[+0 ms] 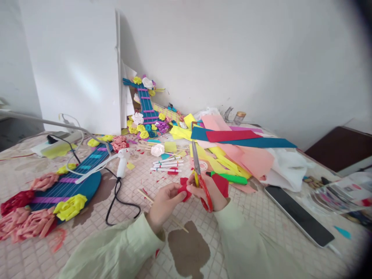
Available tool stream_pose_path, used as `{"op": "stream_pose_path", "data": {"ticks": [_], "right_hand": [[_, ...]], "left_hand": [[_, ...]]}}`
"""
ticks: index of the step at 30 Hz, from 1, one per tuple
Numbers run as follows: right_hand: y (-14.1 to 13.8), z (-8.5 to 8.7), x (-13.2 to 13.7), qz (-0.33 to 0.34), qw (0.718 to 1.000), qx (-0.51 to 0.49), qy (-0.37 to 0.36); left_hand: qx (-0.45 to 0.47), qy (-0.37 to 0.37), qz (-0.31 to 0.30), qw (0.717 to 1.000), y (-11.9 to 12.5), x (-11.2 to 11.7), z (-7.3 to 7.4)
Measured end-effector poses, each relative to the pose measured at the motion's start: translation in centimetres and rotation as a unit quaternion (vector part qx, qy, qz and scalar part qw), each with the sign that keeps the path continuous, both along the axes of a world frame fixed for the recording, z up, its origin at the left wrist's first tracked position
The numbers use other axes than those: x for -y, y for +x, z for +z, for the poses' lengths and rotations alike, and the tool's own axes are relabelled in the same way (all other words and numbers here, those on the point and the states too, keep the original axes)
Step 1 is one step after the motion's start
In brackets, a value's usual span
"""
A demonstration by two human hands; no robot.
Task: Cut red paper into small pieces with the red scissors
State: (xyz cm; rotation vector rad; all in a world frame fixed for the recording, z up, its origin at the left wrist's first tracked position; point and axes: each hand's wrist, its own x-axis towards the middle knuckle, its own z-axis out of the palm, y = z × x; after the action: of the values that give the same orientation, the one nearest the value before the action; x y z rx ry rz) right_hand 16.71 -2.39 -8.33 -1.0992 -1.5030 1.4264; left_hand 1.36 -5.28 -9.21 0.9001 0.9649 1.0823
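Observation:
Between my two hands is a small piece of red crepe paper. My left hand pinches it with thumb and fingertips. My right hand is closed around scissors with red handles, their blades pointing away from me, and its fingertips also meet the red paper. Beside my right hand lie a green marker and another red paper piece. A thin wooden stick rests on the table, partly behind my left hand.
A white glue gun with a black cord stands left of centre. Further left lies a blue guitar shape with paper flowers. Coloured paper strips pile up at back right. A phone lies at right, several white markers mid-table.

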Motion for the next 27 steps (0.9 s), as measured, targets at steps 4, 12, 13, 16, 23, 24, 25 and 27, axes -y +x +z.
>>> {"op": "stream_pose_path", "data": {"ticks": [4,12,13,16,23,24,25,27], "right_hand": [[0.0,-0.5,0.0,0.014,0.997,-0.06,-0.039],[0.3,-1.5,-0.1,0.034,0.974,-0.218,-0.056],[0.3,-1.6,-0.1,0.039,0.97,-0.232,-0.055],[0.2,-1.8,0.0,0.064,0.966,-0.247,-0.042],[0.0,-1.7,-0.2,0.014,0.977,-0.215,-0.004],[0.0,-1.5,-0.1,0.012,0.98,-0.2,-0.011],[0.0,-1.2,0.0,0.009,0.983,-0.18,-0.016],[0.0,-0.7,0.2,0.006,0.993,-0.116,-0.017]], "left_hand": [[0.084,-0.074,-0.021,0.994,0.0,0.4,0.1],[0.247,-0.284,-0.11,0.92,-0.3,0.9,0.6],[0.255,-0.285,-0.109,0.918,-0.3,0.9,0.5],[0.249,-0.256,-0.093,0.929,-0.2,1.0,0.3],[0.056,0.059,0.105,0.991,0.0,0.9,0.3],[0.031,0.08,0.115,0.99,0.1,0.9,0.2],[0.013,0.09,0.118,0.989,0.1,0.9,0.1],[-0.007,0.091,0.109,0.99,0.0,0.9,0.1]]}}
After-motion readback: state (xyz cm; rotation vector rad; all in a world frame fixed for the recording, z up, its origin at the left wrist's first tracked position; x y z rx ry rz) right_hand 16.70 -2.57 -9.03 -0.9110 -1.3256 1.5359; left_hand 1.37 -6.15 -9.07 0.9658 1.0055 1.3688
